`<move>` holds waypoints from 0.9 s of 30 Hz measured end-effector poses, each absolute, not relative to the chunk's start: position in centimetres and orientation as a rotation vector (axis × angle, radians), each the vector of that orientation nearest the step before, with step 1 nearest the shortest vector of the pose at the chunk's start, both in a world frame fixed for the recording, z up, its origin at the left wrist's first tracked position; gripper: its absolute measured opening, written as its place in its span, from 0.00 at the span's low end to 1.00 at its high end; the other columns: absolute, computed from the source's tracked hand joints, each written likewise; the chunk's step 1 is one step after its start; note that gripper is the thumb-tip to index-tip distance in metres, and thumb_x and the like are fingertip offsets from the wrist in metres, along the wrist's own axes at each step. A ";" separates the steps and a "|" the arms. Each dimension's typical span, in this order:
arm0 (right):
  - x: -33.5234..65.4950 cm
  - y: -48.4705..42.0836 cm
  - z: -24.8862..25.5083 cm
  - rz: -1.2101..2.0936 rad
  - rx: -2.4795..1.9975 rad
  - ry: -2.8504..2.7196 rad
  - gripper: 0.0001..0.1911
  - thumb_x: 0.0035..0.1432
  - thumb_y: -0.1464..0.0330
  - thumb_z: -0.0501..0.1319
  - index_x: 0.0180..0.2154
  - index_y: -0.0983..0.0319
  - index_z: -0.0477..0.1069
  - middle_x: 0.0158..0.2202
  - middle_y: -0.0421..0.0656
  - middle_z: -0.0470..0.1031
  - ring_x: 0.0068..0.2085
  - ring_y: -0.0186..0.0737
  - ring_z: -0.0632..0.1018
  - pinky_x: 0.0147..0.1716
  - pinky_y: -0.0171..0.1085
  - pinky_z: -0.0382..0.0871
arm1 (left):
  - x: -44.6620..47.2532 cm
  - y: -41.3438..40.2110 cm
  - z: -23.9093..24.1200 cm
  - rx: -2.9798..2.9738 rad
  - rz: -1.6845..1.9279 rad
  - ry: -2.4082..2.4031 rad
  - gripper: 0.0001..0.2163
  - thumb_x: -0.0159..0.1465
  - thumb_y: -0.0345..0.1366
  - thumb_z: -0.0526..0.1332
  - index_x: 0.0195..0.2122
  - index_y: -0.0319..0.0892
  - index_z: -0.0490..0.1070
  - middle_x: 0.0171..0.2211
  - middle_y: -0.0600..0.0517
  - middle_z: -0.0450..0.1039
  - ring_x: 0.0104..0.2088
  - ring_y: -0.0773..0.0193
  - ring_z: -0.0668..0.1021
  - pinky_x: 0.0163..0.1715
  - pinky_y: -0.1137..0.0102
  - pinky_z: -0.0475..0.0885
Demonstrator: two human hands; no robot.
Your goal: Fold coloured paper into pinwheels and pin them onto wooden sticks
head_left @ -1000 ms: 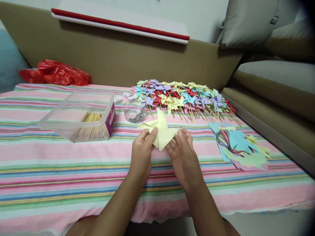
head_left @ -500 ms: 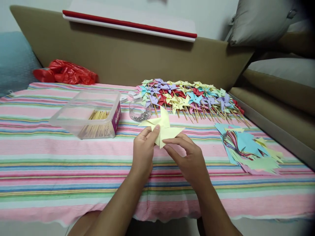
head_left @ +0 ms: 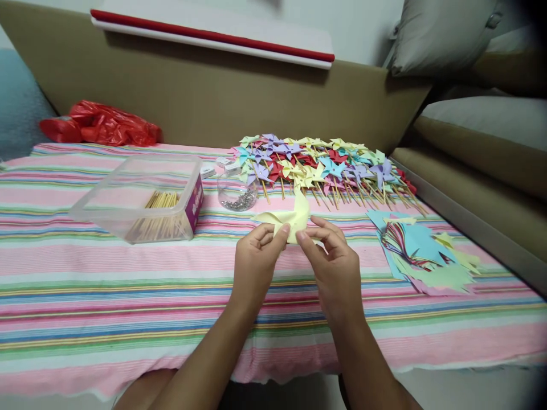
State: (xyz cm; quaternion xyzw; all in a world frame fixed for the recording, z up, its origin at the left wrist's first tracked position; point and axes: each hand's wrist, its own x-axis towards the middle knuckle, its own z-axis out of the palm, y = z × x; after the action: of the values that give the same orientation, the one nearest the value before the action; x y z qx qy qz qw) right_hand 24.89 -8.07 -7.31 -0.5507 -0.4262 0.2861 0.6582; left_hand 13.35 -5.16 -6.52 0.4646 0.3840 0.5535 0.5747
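A pale yellow paper pinwheel (head_left: 300, 212) is held up above the striped cloth, its blades folded in toward the middle. My left hand (head_left: 256, 259) pinches its lower left part, thumb in front and fingers curled behind. My right hand (head_left: 335, 265) grips the lower right part between thumb and fingers. The lower blade is partly hidden by my thumbs. Just beyond the pinwheel stands a round clear container (head_left: 237, 192) with small silvery metal pieces inside.
On the left is a clear plastic box (head_left: 106, 196) of wooden sticks (head_left: 158, 219). Many finished pinwheels (head_left: 318, 165) lie at the back. Cut paper sheets (head_left: 427, 250) are piled on the right. A red plastic bag (head_left: 113, 125) rests at the back left.
My right hand has shifted from the pinwheel's lower blade tip to a pinch near its middle, thumb in front. The pinwheel has tilted, and the view has moved slightly right.
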 end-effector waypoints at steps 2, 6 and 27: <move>24.9 -8.0 -7.3 0.616 -1.275 -0.964 0.10 0.54 0.60 0.71 0.34 0.58 0.80 0.58 0.49 0.71 0.54 0.48 0.74 0.43 0.41 0.71 | 13.4 -5.2 -6.5 1.091 1.296 0.898 0.13 0.61 0.44 0.69 0.26 0.42 0.74 0.24 0.57 0.71 0.28 0.67 0.70 0.32 0.73 0.65; 24.7 -7.9 -7.4 0.560 -1.303 -0.974 0.09 0.54 0.60 0.70 0.33 0.59 0.80 0.56 0.49 0.72 0.56 0.50 0.73 0.39 0.39 0.70 | 13.5 -5.2 -6.8 1.098 1.295 0.872 0.12 0.61 0.44 0.70 0.27 0.42 0.75 0.24 0.57 0.71 0.28 0.68 0.70 0.31 0.73 0.65; 24.5 -7.6 -7.2 0.637 -1.304 -0.837 0.30 0.47 0.60 0.75 0.52 0.57 0.71 0.58 0.50 0.71 0.49 0.47 0.77 0.35 0.38 0.71 | 12.9 -4.9 -6.5 1.271 1.266 0.878 0.11 0.63 0.42 0.67 0.30 0.42 0.73 0.26 0.55 0.70 0.29 0.67 0.72 0.30 0.74 0.65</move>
State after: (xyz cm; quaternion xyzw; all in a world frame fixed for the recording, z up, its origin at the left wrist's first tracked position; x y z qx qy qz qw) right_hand 24.55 -7.58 -7.17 -0.5785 -0.3711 0.2826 0.6691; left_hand 12.88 -4.93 -6.49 0.5350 0.3698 0.5328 0.5414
